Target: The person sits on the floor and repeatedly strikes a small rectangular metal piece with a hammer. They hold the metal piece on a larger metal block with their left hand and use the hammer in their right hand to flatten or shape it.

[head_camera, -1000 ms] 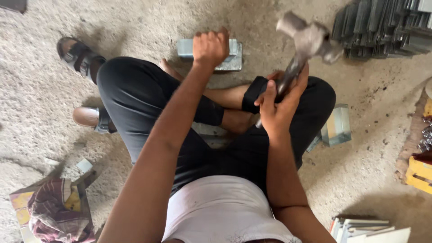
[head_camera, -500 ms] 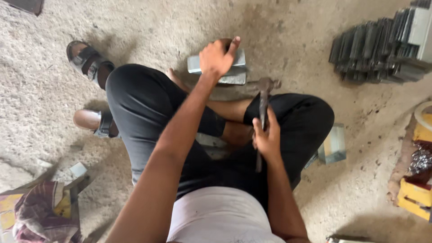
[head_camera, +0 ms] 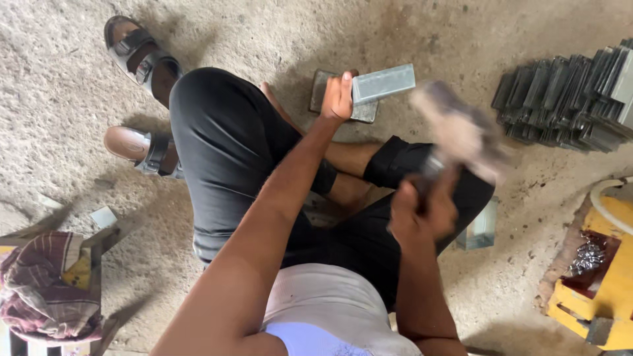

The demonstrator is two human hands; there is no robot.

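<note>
A yellow plastic crate [head_camera: 610, 290] at the right edge holds a heap of shiny metal scraps [head_camera: 587, 256]. The rough grey concrete floor [head_camera: 264, 33] bears a row of grey metal pieces stacked on edge [head_camera: 573, 99] at upper right. A seated person's left hand [head_camera: 338, 97] grips one end of a grey rectangular metal bar [head_camera: 384, 83], resting on a flat metal block [head_camera: 359, 112] ahead of the knees. The right hand [head_camera: 422, 211] is clenched round a motion-blurred steel hammer [head_camera: 461, 132], raised above the lap.
</note>
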